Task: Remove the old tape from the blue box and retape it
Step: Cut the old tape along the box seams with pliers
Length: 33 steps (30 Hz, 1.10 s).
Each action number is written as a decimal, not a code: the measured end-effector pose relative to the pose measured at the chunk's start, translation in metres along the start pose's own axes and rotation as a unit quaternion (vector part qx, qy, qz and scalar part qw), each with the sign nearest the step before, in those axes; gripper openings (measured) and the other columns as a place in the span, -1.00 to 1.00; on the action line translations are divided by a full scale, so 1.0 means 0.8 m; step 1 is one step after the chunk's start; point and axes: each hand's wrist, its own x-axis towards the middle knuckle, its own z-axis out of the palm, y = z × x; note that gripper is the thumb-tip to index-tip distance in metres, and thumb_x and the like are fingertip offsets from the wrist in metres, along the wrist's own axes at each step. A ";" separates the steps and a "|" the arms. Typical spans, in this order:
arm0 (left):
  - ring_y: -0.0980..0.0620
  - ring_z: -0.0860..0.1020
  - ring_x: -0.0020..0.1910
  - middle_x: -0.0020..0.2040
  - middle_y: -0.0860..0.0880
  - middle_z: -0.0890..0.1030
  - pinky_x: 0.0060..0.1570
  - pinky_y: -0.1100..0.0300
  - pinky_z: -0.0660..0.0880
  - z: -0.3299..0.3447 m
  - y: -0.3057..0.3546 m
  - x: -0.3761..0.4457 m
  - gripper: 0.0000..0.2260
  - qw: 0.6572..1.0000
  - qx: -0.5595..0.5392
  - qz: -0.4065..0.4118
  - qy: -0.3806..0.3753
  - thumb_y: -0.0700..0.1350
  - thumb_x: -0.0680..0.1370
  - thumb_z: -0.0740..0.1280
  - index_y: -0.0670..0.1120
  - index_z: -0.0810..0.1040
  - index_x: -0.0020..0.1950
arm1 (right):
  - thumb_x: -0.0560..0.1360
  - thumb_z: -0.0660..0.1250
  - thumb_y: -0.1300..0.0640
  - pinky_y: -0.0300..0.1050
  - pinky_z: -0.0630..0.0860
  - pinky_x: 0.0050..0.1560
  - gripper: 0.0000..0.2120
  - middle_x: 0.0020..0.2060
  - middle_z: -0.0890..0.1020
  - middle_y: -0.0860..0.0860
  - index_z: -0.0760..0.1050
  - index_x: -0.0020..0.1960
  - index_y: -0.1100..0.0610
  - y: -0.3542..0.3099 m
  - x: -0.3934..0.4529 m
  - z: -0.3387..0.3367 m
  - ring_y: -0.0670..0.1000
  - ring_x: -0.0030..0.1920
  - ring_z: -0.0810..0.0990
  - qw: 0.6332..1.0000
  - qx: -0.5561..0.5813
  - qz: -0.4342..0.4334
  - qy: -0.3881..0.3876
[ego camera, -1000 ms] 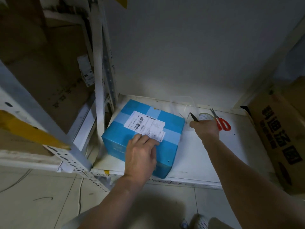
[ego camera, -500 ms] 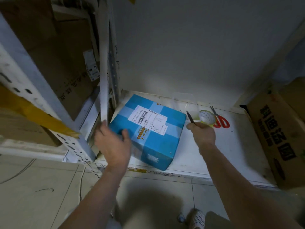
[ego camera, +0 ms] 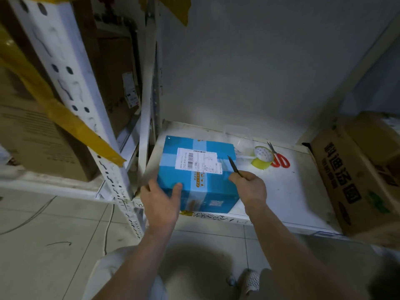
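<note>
- While the box (ego camera: 198, 172) sits at the centre of the frame on the left end of a white shelf (ego camera: 287, 191), its near face flush with the shelf's front edge, it could slide off that edge if pushed toward the viewer.
- Pale old tape (ego camera: 225, 166) crosses the top under and around a shipping label (ego camera: 198, 158); a careless cut there would likely slice the label or the cardboard.
- At the box's lower-left corner the left hand (ego camera: 161, 202) lies with fingers spread, thumb on the near face; it braces rather than clamps, so the box may twist under the blade.
- Just right of the box, the right hand (ego camera: 250, 187) is curled round a dark blade (ego camera: 232, 164) whose tip points up over the top right edge. A slip toward the left hand could nick it.
- Right of centre, near the box, stand a yellow tape roll (ego camera: 263, 158) and red scissors (ego camera: 280, 159), touching or nearly so; a clear container (ego camera: 237, 133) stands behind.
- A white post (ego camera: 148, 109) crowds the box's left side, limiting turning room.
- At the right edge a carton (ego camera: 355, 176) rests against the shelf.
</note>
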 end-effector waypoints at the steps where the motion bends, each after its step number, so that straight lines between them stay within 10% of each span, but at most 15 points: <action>1: -0.17 0.37 0.26 0.28 -0.20 0.32 0.16 -0.07 0.45 -0.003 0.000 -0.006 -0.36 1.000 0.004 -0.002 0.003 0.08 0.44 0.41 -0.14 0.25 0.40 | 0.46 0.35 0.08 -0.13 0.48 -0.05 -0.82 -0.13 0.55 -0.04 0.58 0.05 0.04 -0.001 -0.002 0.001 -0.02 -0.06 0.50 1.000 0.008 -0.002 -0.006; 17: -0.03 0.29 0.40 0.47 -0.01 0.24 0.34 0.11 0.32 0.003 -0.001 -0.011 -0.41 0.985 0.129 0.099 0.060 -0.16 0.45 0.42 -0.19 0.29 0.42 | 0.48 0.33 0.26 -0.34 0.43 -0.29 -0.70 -0.15 0.57 -0.09 0.52 0.19 0.08 -0.048 0.035 0.047 -0.19 -0.23 0.51 0.971 0.202 0.005 -0.130; 23: -0.08 0.41 0.33 0.36 -0.08 0.35 0.27 0.11 0.39 0.014 -0.004 -0.007 -0.50 0.986 0.102 0.126 0.042 -0.19 0.41 0.45 -0.19 0.41 0.32 | 0.44 0.38 0.20 -0.23 0.45 -0.12 -0.58 0.13 0.56 0.00 0.49 0.30 0.06 -0.037 0.050 0.054 -0.06 0.06 0.54 0.972 0.206 0.005 -0.113; 33: -0.10 0.45 0.29 0.45 -0.11 0.24 0.32 0.12 0.39 0.052 0.020 -0.024 -0.57 0.974 0.093 0.193 -0.069 -0.29 0.49 0.35 -0.23 0.42 0.36 | 0.43 0.37 0.26 -0.44 0.43 -0.29 -0.70 -0.20 0.60 -0.09 0.59 0.14 0.08 -0.011 0.022 0.014 -0.15 -0.22 0.52 0.988 0.106 -0.039 -0.105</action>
